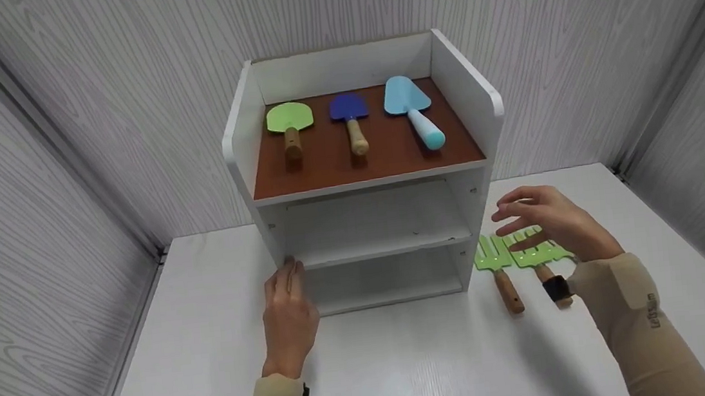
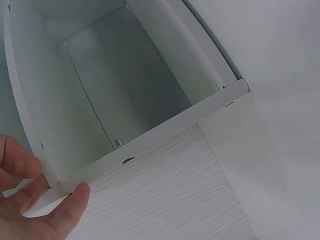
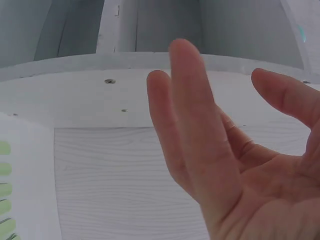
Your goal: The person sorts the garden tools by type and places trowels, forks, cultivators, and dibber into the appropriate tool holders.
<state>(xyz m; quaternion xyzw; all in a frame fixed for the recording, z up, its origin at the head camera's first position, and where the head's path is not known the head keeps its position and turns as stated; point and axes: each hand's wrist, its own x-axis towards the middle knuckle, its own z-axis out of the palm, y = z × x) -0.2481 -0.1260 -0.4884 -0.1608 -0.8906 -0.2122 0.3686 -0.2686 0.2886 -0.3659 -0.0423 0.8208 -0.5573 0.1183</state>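
A white shelf unit (image 1: pixel 371 257) stands against the back wall, with two lower compartments under a brown top. My left hand (image 1: pixel 289 314) holds the front edge of its left side panel, a finger and the thumb on opposite faces in the left wrist view. To the right of the unit my right hand (image 1: pixel 549 221) hovers with fingers spread and nothing between them. Beneath it on the table lie a green hand fork (image 1: pixel 494 259) with a wooden handle (image 1: pixel 509 293), a second green hand fork (image 1: pixel 524 258), and another green tool (image 1: pixel 564 250) mostly hidden by the hand.
On the brown top (image 1: pixel 324 171) lie a green trowel (image 1: pixel 289 117), a dark blue trowel (image 1: pixel 348 106) and a light blue trowel (image 1: pixel 404 96), handles toward the front. Raised side panels (image 1: pixel 470 76) border it. Grey wood-grain walls (image 1: pixel 121 84) enclose the white table (image 1: pixel 407 361).
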